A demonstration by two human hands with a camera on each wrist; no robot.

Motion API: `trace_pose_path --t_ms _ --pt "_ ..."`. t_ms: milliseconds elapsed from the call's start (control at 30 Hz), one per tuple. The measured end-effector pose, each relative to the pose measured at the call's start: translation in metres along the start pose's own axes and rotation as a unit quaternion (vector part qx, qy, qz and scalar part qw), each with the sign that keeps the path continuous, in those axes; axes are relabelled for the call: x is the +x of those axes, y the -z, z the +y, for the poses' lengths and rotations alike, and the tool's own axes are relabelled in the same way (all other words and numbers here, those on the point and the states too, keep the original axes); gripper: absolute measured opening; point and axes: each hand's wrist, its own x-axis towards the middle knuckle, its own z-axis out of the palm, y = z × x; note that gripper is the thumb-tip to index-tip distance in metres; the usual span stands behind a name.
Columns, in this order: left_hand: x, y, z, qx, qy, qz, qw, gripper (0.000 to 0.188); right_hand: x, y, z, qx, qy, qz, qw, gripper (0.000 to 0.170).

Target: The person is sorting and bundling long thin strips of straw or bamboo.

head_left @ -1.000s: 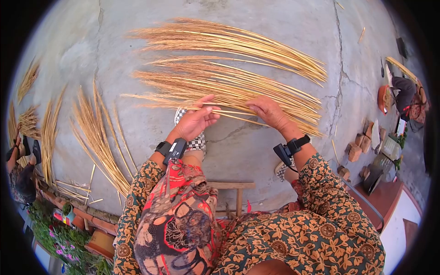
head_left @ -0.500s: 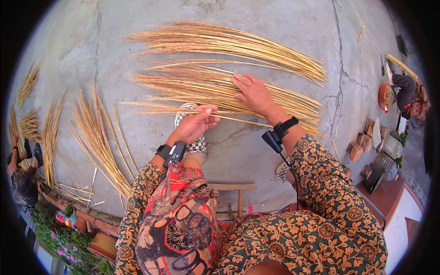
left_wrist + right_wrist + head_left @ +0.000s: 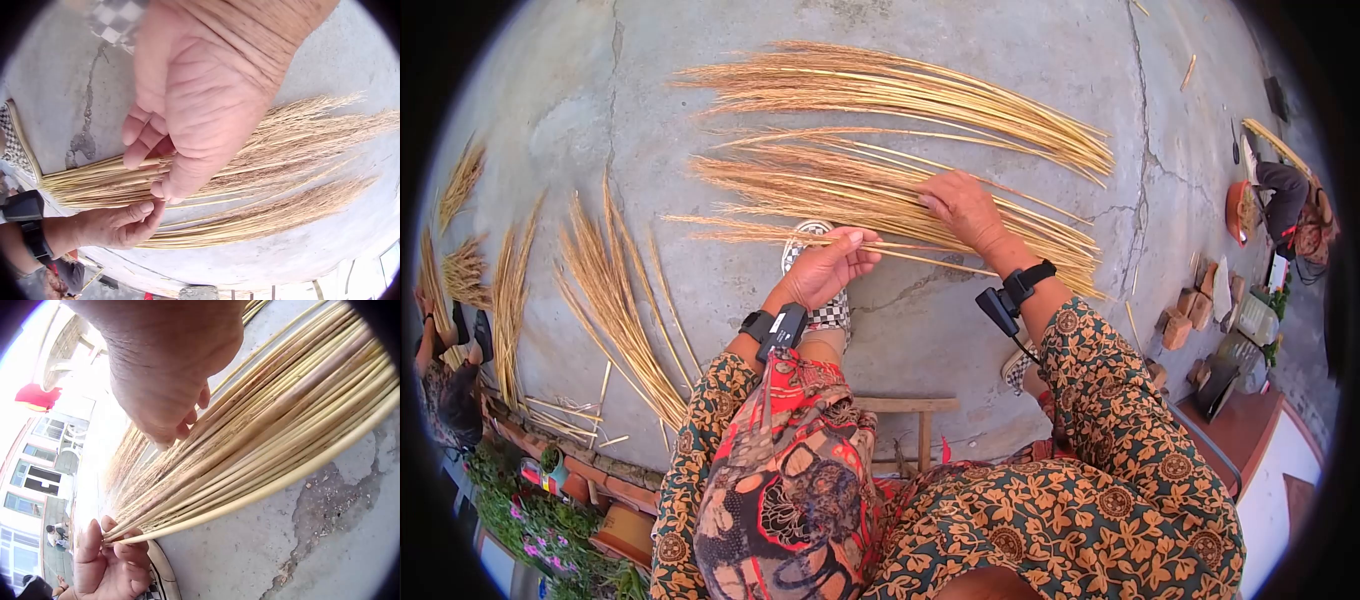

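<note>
Left hand: thumb and fingers clamped on a few thin stalks. Right hand, at its two o'clock: fingertips together, apparently pinching another from the middle bundle. Risk: plumes tangling or a stem snapping, if tugged hastily; slipping, if the left pinch loosens. Appearance: slim, straw-yellow, feathery brown heads towards nine o'clock, bare ends towards four. Upper bundle: twelve o'clock, on grey floor.
</note>
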Motion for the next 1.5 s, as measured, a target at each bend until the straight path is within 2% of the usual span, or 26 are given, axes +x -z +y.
trace_pose_path --t_ms 67,167,467,567,767,867,967,1067,1167,1267,1367,1467,1500 --pt "0.000 -0.001 0.000 0.000 0.000 -0.002 1.000 0.026 0.011 0.000 0.005 -0.028 -0.076 0.039 0.996 0.017" --pt "-0.001 -0.002 0.001 0.001 -0.001 -0.002 1.000 0.026 0.024 -0.002 0.017 -0.103 -0.124 0.078 0.984 0.012" --pt "-0.001 -0.002 0.001 -0.009 -0.001 0.001 1.000 0.025 0.025 -0.002 0.022 -0.221 -0.098 0.001 0.970 0.008" --pt "-0.001 -0.001 0.000 -0.009 -0.003 -0.001 1.000 0.025 0.030 -0.001 0.021 -0.257 -0.122 -0.089 0.955 0.012" --pt "-0.001 -0.001 0.000 -0.009 -0.003 0.004 1.000 0.024 0.026 0.000 0.023 -0.272 -0.071 -0.046 0.959 0.016" --pt "-0.001 -0.001 0.000 -0.008 -0.003 0.008 1.000 0.023 0.023 0.008 0.020 -0.252 -0.089 -0.042 0.963 0.014" --pt "-0.001 0.001 0.000 -0.005 -0.005 0.007 1.000 0.022 0.018 0.027 0.022 -0.159 -0.049 0.013 0.986 0.012" --pt "-0.001 0.001 -0.002 -0.008 -0.008 0.002 1.000 0.022 0.005 0.036 0.027 -0.078 -0.097 0.030 0.992 0.011" --pt "0.000 -0.001 0.002 -0.005 -0.012 -0.001 1.000 0.023 -0.008 0.047 0.025 0.077 -0.155 0.030 0.984 0.012" --pt "-0.002 -0.003 0.003 -0.007 -0.014 0.002 1.000 0.029 -0.019 0.050 0.007 0.204 -0.176 -0.035 0.962 0.013" --pt "-0.002 -0.009 0.006 -0.011 -0.014 0.010 1.000 0.037 -0.026 0.050 -0.008 0.180 -0.232 -0.104 0.950 0.014" --pt "-0.004 -0.012 0.006 -0.004 -0.020 0.005 1.000 0.043 -0.028 0.042 -0.022 0.182 -0.191 -0.187 0.946 0.015" --pt "-0.006 -0.012 0.005 0.001 -0.021 0.004 1.000 0.044 -0.028 0.038 -0.027 0.158 -0.161 -0.191 0.955 0.017"
